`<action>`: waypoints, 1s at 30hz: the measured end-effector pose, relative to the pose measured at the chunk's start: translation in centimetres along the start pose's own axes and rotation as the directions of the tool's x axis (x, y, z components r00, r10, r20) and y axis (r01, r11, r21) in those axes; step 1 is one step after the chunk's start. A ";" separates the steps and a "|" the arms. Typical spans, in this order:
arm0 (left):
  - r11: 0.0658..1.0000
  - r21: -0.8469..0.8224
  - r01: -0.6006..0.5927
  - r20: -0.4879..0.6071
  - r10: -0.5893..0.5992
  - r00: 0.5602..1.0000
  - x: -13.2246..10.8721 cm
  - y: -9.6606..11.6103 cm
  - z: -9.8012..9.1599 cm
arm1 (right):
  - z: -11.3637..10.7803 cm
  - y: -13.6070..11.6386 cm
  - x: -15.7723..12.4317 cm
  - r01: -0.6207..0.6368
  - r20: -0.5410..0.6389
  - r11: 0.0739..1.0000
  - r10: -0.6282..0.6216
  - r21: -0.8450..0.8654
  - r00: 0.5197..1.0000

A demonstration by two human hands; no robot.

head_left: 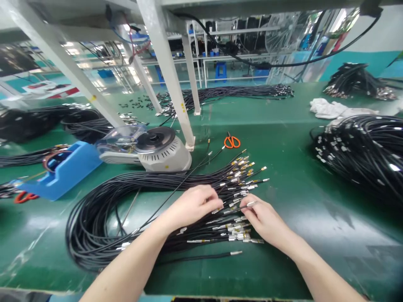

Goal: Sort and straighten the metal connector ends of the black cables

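Note:
A big bundle of thin black cables [103, 209] lies looped on the green table [283, 138], its metal-tipped ends [239, 180] fanned out in the middle. My left hand [192, 205] rests on the cables with its fingers curled in a pinch at the connector ends. My right hand [264, 218] lies just right of it, fingers closed on one cable end [250, 204] whose silver tip pokes out from the fingertips. Both hands sit on top of the fanned ends.
A white-and-grey tape dispenser machine [157, 151] stands behind the bundle, with a blue tray [63, 170] to its left. Orange scissors [232, 141] lie beyond the cable tips. More cable heaps [365, 155] sit right and far back. White frame posts [170, 75] rise from the table.

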State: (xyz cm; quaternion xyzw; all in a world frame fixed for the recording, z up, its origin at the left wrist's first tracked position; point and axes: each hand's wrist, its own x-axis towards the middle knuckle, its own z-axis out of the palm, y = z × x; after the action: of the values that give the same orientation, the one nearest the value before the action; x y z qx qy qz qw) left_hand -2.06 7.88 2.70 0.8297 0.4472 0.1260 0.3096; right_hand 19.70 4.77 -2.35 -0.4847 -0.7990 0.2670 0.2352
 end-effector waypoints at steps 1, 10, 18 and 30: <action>0.999 0.039 -0.028 0.082 0.024 0.996 -0.3 0.2 -0.3 | 0.0 0.2 0.0 0.002 0.009 1.000 -0.002 0.008 1.000; 0.997 0.076 -0.022 0.081 0.015 0.997 -1.9 1.2 1.1 | -3.6 -1.1 0.3 0.090 -0.281 0.996 -0.079 0.026 0.956; 0.998 0.065 -0.020 -0.060 0.024 0.998 -3.2 0.9 4.1 | -0.9 -5.0 1.0 0.265 0.298 0.951 -0.209 -0.162 0.931; 0.995 0.079 -0.056 -0.055 0.061 0.997 -3.1 0.7 5.4 | 0.2 -3.4 1.2 0.261 0.358 0.965 -0.235 -0.025 0.904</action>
State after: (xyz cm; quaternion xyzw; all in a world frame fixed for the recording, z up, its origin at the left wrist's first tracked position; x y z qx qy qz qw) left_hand -0.68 2.88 -0.83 0.8498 0.4360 0.1415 0.2602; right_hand 16.90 4.49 -0.10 -0.3316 -0.8924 0.2883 0.1028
